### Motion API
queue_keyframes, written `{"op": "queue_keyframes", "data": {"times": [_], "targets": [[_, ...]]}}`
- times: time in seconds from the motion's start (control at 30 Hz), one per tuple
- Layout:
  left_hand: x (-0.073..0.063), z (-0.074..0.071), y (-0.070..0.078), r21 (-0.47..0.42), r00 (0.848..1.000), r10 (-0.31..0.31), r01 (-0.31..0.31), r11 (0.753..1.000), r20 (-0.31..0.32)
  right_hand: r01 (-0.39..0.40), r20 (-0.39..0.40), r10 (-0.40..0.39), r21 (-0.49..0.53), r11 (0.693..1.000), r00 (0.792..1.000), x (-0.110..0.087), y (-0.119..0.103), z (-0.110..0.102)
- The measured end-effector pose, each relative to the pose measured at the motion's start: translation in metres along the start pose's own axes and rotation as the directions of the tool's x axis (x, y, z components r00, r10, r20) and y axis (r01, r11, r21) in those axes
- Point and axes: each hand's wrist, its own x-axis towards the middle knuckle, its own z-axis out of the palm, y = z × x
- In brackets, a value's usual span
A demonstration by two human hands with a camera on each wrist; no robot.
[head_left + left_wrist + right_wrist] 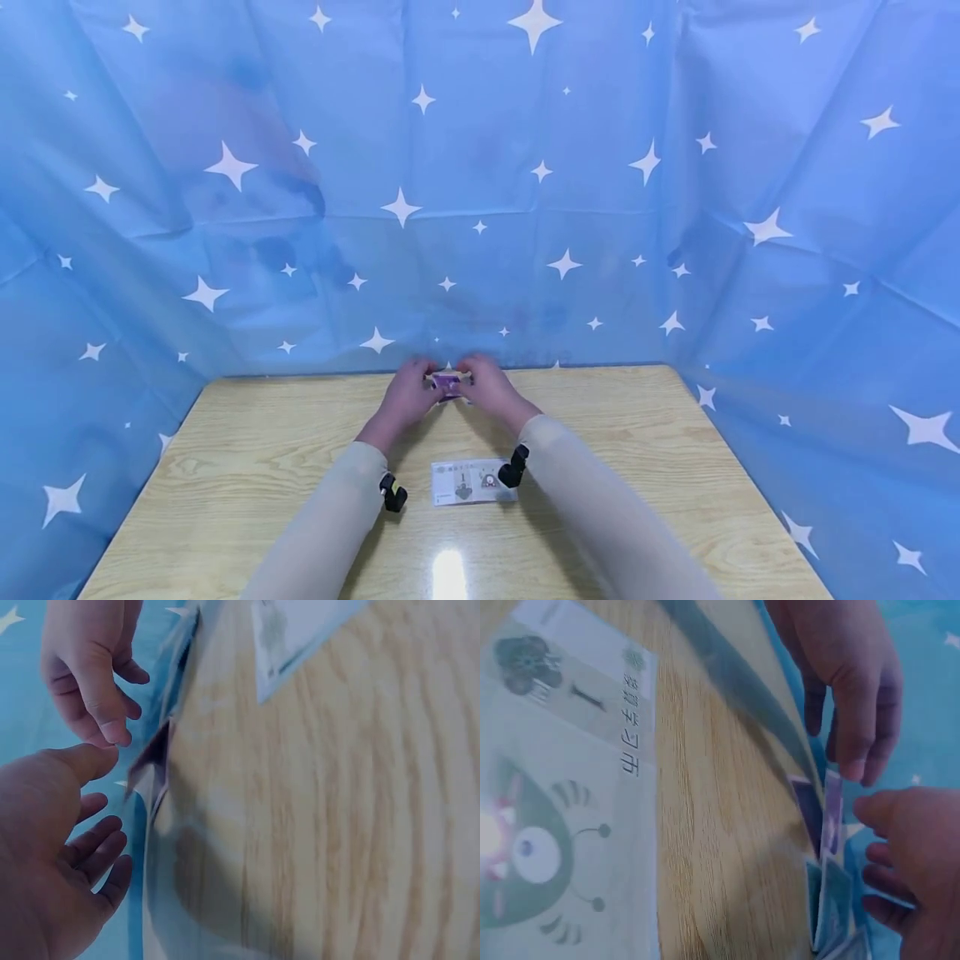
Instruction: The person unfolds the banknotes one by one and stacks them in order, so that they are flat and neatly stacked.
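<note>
So we've got the left hand (410, 392) and right hand (491, 388) loose, seemingly released, flanking folded purple paper (447, 384) on a pale wood-grain table (675, 458), blue star-printed fabric (480, 158) behind.

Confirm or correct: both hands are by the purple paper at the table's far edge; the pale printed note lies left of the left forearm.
The placement is wrong: the head view shows the pale printed note between the left forearm and right forearm. The left hand and right hand are by the purple paper at the table's far edge.
</note>
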Motion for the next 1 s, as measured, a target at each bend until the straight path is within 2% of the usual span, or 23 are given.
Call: {"op": "queue_keyframes", "data": {"times": [0.3,0.5,0.6,0.83,1.0], "targets": [[0.004,0.007,-0.012,0.107,0.999,-0.007,0.001,0.994,0.052,-0.013,0.088,0.024,-0.117,0.993,0.996,0.009,0.006,0.009],[0.005,0.011,-0.018,0.229,0.997,0.007,-0.024,0.973,0.075,0.000,0.141,0.030,-0.212,0.977,0.990,0.009,0.006,0.009],[0.006,0.012,-0.019,0.253,0.998,0.010,-0.026,0.967,0.066,0.010,0.154,0.027,-0.232,0.973,0.988,0.009,0.005,0.009],[0.004,0.011,-0.019,0.231,0.999,0.019,-0.030,0.973,0.051,0.011,0.158,0.030,-0.250,0.968,0.987,0.009,0.005,0.009],[0.004,0.011,-0.020,0.211,0.998,0.011,-0.023,0.977,0.059,-0.017,0.146,0.050,-0.218,0.976,0.988,0.009,0.007,0.009]]}}
